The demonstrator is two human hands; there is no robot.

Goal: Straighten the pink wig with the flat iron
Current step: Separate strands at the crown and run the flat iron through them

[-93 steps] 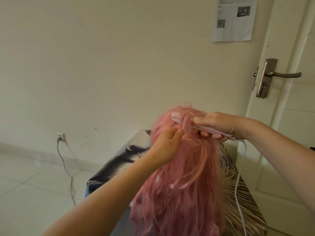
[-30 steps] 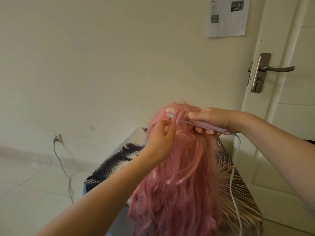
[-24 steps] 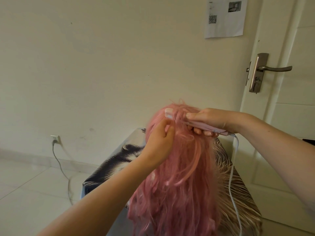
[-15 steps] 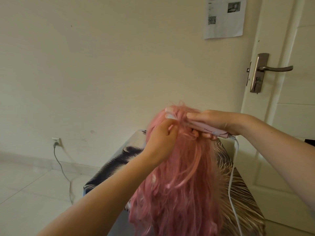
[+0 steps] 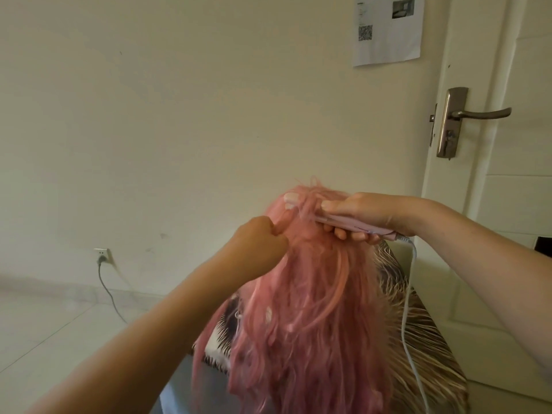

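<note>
Nearest to me, my two forearms reach in from the bottom corners, and between them the pink wig (image 5: 313,309) hangs down in long loose strands, its lower part slightly blurred. My left hand (image 5: 257,249) is at the wig's left side near the crown, fingers curled into the hair; it looks like it pinches a lock, though the fingertips are buried in strands and I cannot see exactly what they hold. Just to the right and a little higher, my right hand (image 5: 364,215) grips the flat iron (image 5: 346,224), thumb on top and fingers wrapped beneath. The iron lies roughly level across the crown, its plates closed on hair, with the pale tip poking out of the strands beyond my left hand's knuckles. From the iron's rear end, under my right wrist, a white cord (image 5: 409,294) drops down along the wig's right side.

Under and behind the wig, below both hands, is a surface covered with a striped dark-and-cream patterned cloth (image 5: 418,339). Farther off to the left of my left arm, a wall socket (image 5: 101,254) has a grey cable plugged in and trailing onto the tiled floor (image 5: 44,324). Beyond my right hand stands a white door (image 5: 507,189) with a metal lever handle (image 5: 475,115), and a printed sheet (image 5: 388,28) is stuck on the wall beside it.
</note>
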